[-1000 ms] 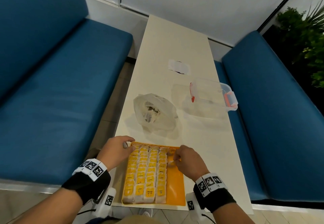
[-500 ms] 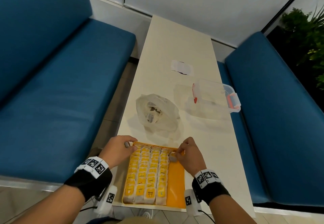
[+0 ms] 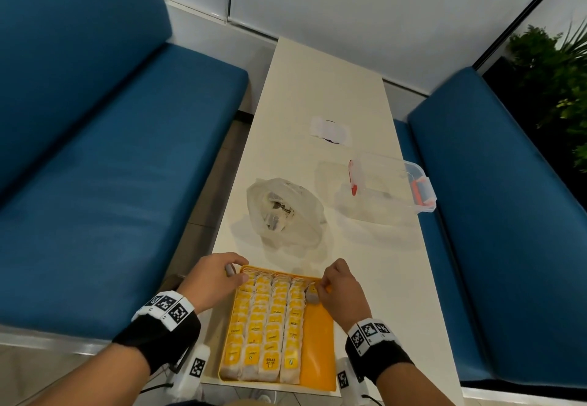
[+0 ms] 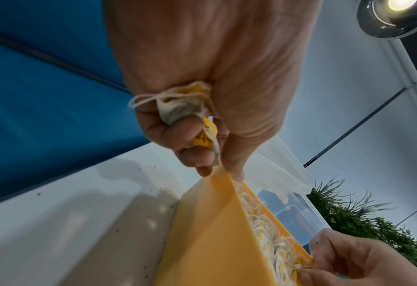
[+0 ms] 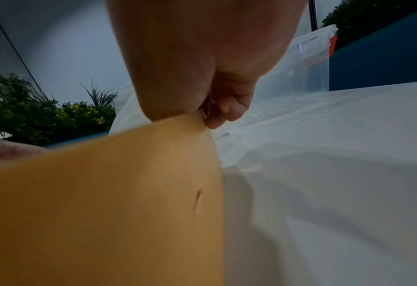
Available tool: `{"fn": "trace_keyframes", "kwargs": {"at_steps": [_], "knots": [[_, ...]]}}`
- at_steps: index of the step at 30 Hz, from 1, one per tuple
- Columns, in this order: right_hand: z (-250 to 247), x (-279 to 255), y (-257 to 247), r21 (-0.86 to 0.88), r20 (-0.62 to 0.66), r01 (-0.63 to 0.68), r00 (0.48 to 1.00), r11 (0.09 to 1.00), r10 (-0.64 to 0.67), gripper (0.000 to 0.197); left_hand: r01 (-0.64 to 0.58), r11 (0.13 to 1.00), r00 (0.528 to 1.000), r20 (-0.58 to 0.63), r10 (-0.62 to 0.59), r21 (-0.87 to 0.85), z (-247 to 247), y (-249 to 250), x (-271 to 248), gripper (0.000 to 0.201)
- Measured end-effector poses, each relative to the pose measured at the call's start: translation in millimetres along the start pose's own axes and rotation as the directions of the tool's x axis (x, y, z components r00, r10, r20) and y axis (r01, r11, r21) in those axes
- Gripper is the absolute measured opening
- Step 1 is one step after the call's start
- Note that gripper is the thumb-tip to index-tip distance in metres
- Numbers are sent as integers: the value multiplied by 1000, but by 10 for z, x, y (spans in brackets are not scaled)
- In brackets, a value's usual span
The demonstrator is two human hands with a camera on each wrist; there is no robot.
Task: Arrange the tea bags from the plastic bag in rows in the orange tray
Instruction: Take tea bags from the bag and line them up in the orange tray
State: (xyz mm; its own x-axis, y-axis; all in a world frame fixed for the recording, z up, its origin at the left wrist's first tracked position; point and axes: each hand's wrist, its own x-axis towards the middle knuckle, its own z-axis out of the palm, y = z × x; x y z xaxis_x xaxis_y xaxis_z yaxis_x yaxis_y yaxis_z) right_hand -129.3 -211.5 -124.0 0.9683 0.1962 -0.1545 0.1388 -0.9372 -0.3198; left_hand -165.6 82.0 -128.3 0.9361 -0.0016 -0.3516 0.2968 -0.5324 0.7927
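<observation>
The orange tray (image 3: 317, 342) lies at the table's near end. Four rows of yellow-tagged tea bags (image 3: 266, 326) fill its left part, and a strip on the right is bare. My left hand (image 3: 233, 273) rests at the tray's far left corner. In the left wrist view its curled fingers (image 4: 197, 154) grip a couple of crumpled tea bags (image 4: 183, 108) above the tray wall (image 4: 209, 232). My right hand (image 3: 321, 289) pinches one tea bag (image 3: 312, 296) at the far end of the bare strip. The plastic bag (image 3: 286, 211) lies open behind the tray with tea bags inside.
A clear plastic box (image 3: 390, 186) with red latches stands to the right of the bag. A white paper slip (image 3: 330, 127) lies farther back on the narrow table (image 3: 317, 81). Blue benches (image 3: 111, 167) flank both sides. A plant (image 3: 556, 81) is at the far right.
My right hand has edged a little toward the tray's far rim with its tea bag. The left hand stays at the far left corner.
</observation>
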Motion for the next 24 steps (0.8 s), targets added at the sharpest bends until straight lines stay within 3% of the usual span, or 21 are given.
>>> {"fn": "trace_keyframes", "kwargs": {"at_steps": [3,5,8,11,13,17,20,24], "knots": [[-66,-23,-26,-2,-44,28,999,1000,-28,18,-9,995,997,-71,2,-100,-40,7,-33,22],[-153,-54,-57,9,-122,50,991,999,-49,17,-23,959,996,-86,-2,-282,-87,84,-87,28],[-338,-97,-204,125,-226,90,972,988,-60,13,9,847,1000,26,5,-532,-150,284,-181,40],[-538,-142,-513,357,-142,114,988,927,-66,11,40,742,990,127,62,-669,-120,449,-198,52],[-630,-189,-722,480,-65,93,995,872,-70,14,64,709,981,176,86,-702,-54,554,-188,56],[-668,-256,-960,597,34,69,993,800,-111,29,70,744,962,243,126,-665,77,727,-188,60],[-618,-272,-981,545,71,107,982,832,-173,35,72,777,941,301,155,-625,160,797,-193,63],[-557,-313,-950,467,93,106,981,878,-168,20,73,809,923,346,166,-584,245,828,-181,67]]}}
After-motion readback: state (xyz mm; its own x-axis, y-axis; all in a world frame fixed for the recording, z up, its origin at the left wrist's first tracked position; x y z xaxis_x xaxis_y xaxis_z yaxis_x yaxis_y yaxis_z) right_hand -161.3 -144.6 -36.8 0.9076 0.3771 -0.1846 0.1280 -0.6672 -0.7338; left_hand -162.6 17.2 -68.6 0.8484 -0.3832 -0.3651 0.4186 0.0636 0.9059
